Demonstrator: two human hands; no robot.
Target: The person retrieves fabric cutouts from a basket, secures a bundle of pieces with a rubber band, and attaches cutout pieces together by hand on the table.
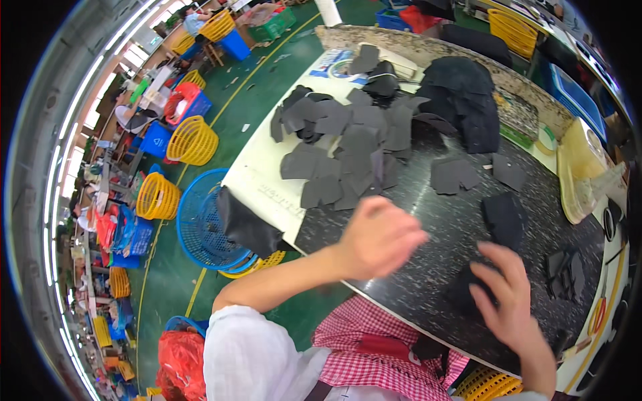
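Observation:
My left hand [382, 239] is raised above the near edge of the black speckled tabletop [428, 281]. Its fingers look bent together but are smeared by motion, and I cannot see anything between them. Farther right, my right hand [507, 297] has its fingers apart beside a dark cloth piece [468, 289]; whether they touch is unclear. Just beyond it lies another black piece [505, 219]. Flat dark grey cut pieces [358, 150] are spread in an overlapping heap beyond my left hand. Two smaller groups of grey pieces [455, 175] lie near the table's middle.
A stack of black cut pieces [461, 100] stands at the back. Narrow dark strips [565, 274] and orange-handled scissors [597, 315] lie at the right. Beside the table's left edge is a blue basket [200, 220] with a black sheet [246, 224] over its rim. Yellow baskets [192, 140] stand on the green floor.

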